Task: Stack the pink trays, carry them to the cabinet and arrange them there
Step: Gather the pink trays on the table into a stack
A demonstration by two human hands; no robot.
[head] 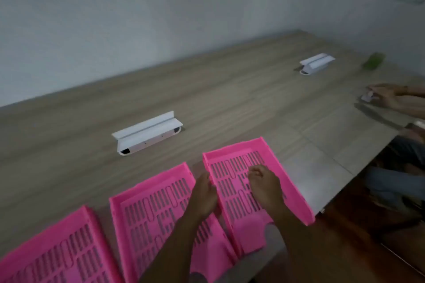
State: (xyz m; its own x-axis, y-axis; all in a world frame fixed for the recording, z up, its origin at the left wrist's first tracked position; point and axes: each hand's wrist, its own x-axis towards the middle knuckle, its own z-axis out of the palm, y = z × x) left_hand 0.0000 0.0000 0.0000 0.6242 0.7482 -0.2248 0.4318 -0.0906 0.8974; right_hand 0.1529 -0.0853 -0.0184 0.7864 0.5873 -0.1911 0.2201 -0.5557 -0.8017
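- pink trays lay side by side in a row along the near edge of the wooden worktop (230,89): left tray (57,257), middle tray (147,211), right tray (232,167).
- all three trays had slotted floors and raised side walls; none was stacked on another.
- the right tray sat at the worktop's right corner, its near end reaching the edge.
- the left hand (203,195) was closed on the left side wall of the right tray, in the gap between the middle and right trays.
- the right hand (264,184) was curled loosely over the floor of the right tray, fingers bent; whether it gripped anything could not be told.
- two white cable boxes stood on the worktop behind the trays: near box (147,133), far box (317,63).
- a green object (373,60), blurred, lay at the far right.
- another person's hands (388,95) rested at the right edge of the worktop, holding a small pale item.
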